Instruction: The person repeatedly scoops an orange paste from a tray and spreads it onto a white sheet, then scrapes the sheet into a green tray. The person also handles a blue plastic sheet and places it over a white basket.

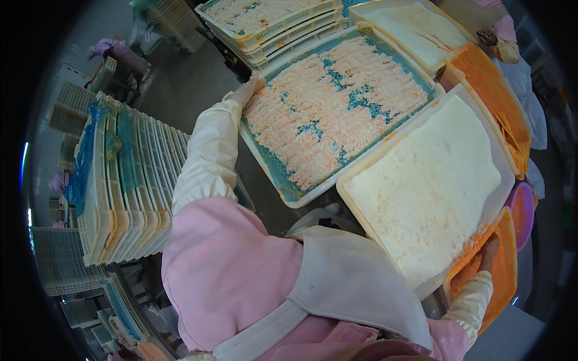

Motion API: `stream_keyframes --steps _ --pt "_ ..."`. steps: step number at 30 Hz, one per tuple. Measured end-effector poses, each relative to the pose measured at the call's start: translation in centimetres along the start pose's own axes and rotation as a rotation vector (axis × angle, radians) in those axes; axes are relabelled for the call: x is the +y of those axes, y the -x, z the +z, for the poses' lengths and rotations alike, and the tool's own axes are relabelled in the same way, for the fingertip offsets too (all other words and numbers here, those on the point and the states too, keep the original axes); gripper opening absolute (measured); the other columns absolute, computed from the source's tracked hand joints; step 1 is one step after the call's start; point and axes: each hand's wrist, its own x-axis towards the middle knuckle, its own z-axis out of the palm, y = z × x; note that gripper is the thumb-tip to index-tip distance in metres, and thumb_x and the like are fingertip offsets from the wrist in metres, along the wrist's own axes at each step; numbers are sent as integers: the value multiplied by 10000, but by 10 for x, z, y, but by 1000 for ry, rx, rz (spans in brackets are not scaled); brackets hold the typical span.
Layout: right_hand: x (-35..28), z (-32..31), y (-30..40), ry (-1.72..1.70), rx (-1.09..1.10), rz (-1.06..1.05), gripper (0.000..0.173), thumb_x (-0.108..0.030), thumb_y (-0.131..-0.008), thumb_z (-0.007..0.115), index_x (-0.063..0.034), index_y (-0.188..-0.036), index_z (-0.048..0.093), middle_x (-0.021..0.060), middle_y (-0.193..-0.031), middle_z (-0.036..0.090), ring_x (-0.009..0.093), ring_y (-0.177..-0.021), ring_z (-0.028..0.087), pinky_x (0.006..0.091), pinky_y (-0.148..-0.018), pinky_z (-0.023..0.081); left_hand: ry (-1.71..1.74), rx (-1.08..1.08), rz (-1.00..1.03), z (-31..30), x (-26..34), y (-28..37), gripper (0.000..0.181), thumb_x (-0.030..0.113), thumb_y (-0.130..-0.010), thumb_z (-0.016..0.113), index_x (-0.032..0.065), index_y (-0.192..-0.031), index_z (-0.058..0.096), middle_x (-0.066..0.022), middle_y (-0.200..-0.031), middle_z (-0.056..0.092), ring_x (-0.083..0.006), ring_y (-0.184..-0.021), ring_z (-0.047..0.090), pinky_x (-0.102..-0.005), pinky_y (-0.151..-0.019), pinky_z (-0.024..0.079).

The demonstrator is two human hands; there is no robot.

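My left hand point(253, 90) grips the left rim of a plastic tray point(289, 201) lined with blue-green netting. Rows of crumb-coated pieces point(311, 113) cover most of that netting, with several gaps between them. At the lower right, my right hand point(489, 250) reaches into an orange tub point(508, 270) holding an orange, wet mixture point(467, 270); its fingertips are hidden. Between my hands lies a white tub point(375, 234) of pale crumbs point(429, 189), sprinkled with orange bits near the orange tub.
Stacked trays point(271, 43) of coated pieces stand beyond the netted tray. Another crumb tub point(415, 31) and orange container point(492, 94) are at the upper right, near a co-worker's gloved hand point(505, 49). A purple bowl point(524, 216) sits far right; a tall tray stack point(131, 180) stands left.
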Motion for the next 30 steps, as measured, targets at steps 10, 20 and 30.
stream_keyframes --steps 10,20,30 --pt "70 -85 -28 902 71 -152 238 -193 -759 519 15 -721 628 235 -693 605 403 -661 592 463 -578 468 -595 240 280 40 68 57 440 361 -912 470 61 -1226 543 -158 -1213 553 -281 -1106 527 -321 -940 387" --pt "-235 -85 57 264 208 -217 113 -103 -819 599 -22 -892 625 84 -735 613 179 -701 579 302 -638 441 -946 -989 1093 281 183 208 371 260 -895 474 49 -1187 561 -115 -1174 544 -272 -1048 567 -397 -894 444" --pt "-220 31 142 63 -143 -170 227 -56 -814 555 -50 -1027 632 163 -927 636 266 -783 616 303 -684 473 -870 -596 1068 365 233 137 453 315 -840 558 18 -1182 544 -157 -1189 558 -295 -1134 514 -380 -912 432"
